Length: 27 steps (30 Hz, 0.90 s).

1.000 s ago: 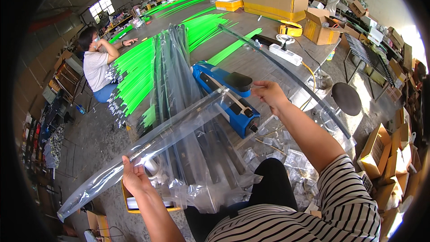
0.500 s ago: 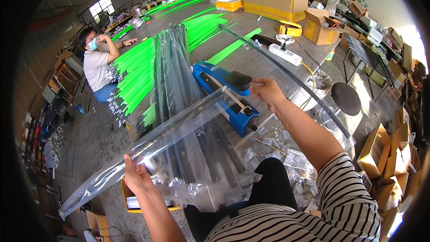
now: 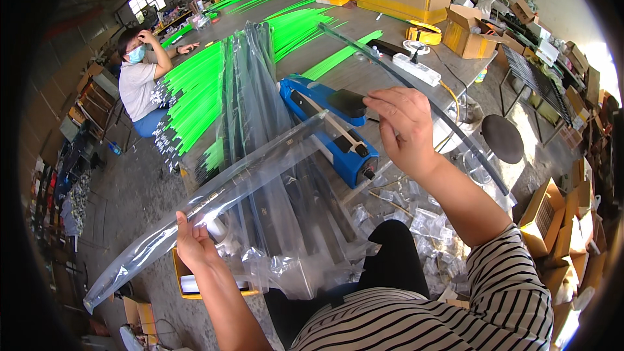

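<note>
Left hand (image 3: 195,242): fingers clamped around a long clear plastic sleeve (image 3: 214,201), which slants up past them toward the blue heat-sealing machine (image 3: 331,130). Right hand (image 3: 404,123): fingers pinched together on a long thin dark rod (image 3: 422,101), which runs both ways beyond them. Grey bench (image 3: 351,75): beneath the sealer, carrying bundled bright green rods (image 3: 195,91) and clear sleeved packs (image 3: 250,78) beyond the left fingers.

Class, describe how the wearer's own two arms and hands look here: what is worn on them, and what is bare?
Both forearms are bare to above the elbow, with no gloves, watch or rings visible on the left hand or right hand. The striped top, black and white, has a short sleeve ending at the right upper arm.
</note>
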Motion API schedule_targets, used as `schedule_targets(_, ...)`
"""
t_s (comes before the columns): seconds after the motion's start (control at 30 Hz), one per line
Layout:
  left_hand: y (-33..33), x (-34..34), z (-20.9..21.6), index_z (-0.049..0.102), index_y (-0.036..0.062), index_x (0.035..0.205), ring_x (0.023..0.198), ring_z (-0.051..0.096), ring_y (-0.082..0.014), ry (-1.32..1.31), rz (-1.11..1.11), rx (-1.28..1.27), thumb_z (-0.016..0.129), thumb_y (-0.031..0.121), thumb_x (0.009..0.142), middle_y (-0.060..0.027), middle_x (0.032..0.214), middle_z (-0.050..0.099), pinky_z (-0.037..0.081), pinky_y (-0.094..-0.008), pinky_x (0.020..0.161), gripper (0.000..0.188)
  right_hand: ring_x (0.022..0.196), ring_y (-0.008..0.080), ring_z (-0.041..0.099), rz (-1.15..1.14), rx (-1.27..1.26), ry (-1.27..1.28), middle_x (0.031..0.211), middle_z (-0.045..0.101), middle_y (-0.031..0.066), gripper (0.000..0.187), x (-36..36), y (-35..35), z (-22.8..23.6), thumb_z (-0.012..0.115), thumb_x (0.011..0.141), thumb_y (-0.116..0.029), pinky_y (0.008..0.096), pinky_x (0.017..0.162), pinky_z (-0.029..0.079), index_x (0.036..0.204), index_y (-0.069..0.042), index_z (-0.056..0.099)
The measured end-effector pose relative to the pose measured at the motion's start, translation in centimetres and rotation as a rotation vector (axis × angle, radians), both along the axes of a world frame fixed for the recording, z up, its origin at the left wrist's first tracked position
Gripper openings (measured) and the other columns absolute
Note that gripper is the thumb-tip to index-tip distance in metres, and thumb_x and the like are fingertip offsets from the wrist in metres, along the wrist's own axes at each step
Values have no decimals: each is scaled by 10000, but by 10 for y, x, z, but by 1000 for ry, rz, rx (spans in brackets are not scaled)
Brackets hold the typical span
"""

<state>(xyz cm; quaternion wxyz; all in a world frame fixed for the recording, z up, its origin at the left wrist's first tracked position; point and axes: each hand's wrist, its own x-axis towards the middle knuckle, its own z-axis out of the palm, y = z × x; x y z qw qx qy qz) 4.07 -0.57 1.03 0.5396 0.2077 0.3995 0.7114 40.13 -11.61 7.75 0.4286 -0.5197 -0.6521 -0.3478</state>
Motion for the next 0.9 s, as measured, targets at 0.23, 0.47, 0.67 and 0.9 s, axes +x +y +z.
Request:
schedule_targets(0.23, 3, 0, -1, 517, -47, 915, 739, 589, -188, -7, 11, 5, 606, 130, 802, -118, 854, 588, 507, -269, 683, 229, 839, 220, 509, -8, -27, -75, 884, 573, 22, 293, -4, -4, -2, 566, 575, 26, 369, 773, 375, 843, -73, 628)
schedule_targets(0.47, 2, 1, 2, 530, -37, 899, 720, 597, -181, 10, -2, -3, 609, 133, 799, -107, 821, 598, 508, -249, 651, 213, 839, 217, 511, 0, -45, -78, 866, 575, 23, 263, -2, -5, -7, 587, 564, 27, 384, 786, 374, 801, -79, 629)
schedule_targets(0.67, 0, 3, 5, 533, -36, 902, 721, 598, -178, 23, -2, -8, 597, 147, 810, -111, 828, 602, 507, -243, 645, 215, 802, 202, 521, 51, -110, -54, 791, 569, 17, 217, -1, -6, -22, 573, 556, 38, 398, 834, 373, 733, -77, 619)
schedule_targets(0.9, 1, 5, 7, 536, -39, 897, 682, 586, -147, 35, 14, -31, 603, 162, 810, -94, 783, 600, 477, -220, 603, 229, 715, 193, 532, 87, -40, 40, 740, 567, 21, 209, 0, 2, -47, 542, 547, 64, 403, 832, 372, 694, -67, 612)
